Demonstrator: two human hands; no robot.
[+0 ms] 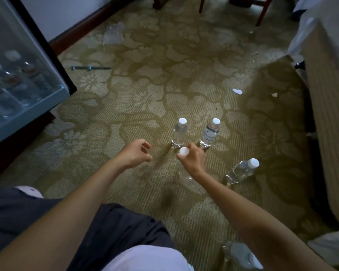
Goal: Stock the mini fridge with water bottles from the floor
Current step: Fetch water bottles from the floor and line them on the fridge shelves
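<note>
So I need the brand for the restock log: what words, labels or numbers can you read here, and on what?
Nothing reads clearly.
Labelled standing bottle: striped label, print too small to read.
Fridge bottles: reddish labels, too blurred to read.
Held bottle, in the right hand: no print visible.

You are in what looks like a hotel room. A floral-patterned carpet [145, 90] meets a dark wooden baseboard [86, 24]. A glass-fronted mini fridge [37, 106] stands at your left, a white-sheeted bed [331, 114] at your right, and chair legs [263, 12] ahead.
</note>
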